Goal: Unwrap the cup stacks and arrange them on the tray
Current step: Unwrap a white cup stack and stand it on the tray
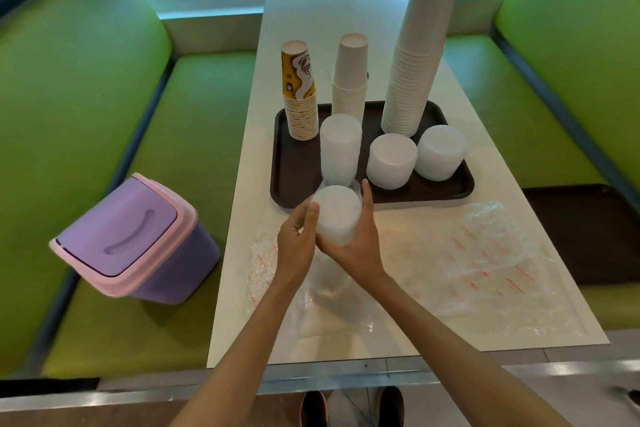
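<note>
Both of my hands hold a short stack of clear plastic cups (pixel 335 213) just above the table, at the tray's near edge. My left hand (pixel 297 239) grips its left side and my right hand (pixel 356 239) cups it from below and the right. The dark brown tray (pixel 298 166) carries a yellow patterned paper cup stack (pixel 300 94), a white paper cup stack (pixel 350 76), a very tall white paper cup stack (pixel 420 45) and three clear plastic stacks (pixel 340 149) (pixel 391 159) (pixel 440 156). Empty plastic wrappers (pixel 478 260) lie on the table.
The white table (pixel 332 10) runs toward a window between two green benches. A purple bin with a pink-rimmed lid (pixel 135 239) sits tilted on the left bench. A second dark tray (pixel 588 232) lies on the right bench. My shoes show below the table edge.
</note>
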`<state>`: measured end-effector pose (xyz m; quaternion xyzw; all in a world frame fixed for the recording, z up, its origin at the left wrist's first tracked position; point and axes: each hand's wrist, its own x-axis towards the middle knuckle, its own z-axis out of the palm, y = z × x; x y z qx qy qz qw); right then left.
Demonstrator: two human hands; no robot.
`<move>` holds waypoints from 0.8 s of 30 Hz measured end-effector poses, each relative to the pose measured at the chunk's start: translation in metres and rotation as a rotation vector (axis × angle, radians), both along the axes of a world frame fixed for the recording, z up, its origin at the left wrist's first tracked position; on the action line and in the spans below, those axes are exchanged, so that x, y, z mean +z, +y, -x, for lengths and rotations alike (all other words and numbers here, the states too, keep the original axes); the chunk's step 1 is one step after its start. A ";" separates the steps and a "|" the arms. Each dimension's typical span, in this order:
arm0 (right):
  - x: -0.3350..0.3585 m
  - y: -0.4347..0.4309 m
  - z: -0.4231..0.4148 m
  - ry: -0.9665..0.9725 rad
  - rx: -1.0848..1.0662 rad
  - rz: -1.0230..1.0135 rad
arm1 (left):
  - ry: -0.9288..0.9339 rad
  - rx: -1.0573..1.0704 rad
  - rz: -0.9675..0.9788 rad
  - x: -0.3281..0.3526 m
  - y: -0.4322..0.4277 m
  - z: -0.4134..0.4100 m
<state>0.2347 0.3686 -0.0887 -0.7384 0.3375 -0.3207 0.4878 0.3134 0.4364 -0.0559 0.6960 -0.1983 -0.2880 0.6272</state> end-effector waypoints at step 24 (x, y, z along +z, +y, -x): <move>-0.049 -0.002 0.007 0.443 -0.062 0.134 | -0.362 -0.368 -0.284 0.017 0.008 -0.023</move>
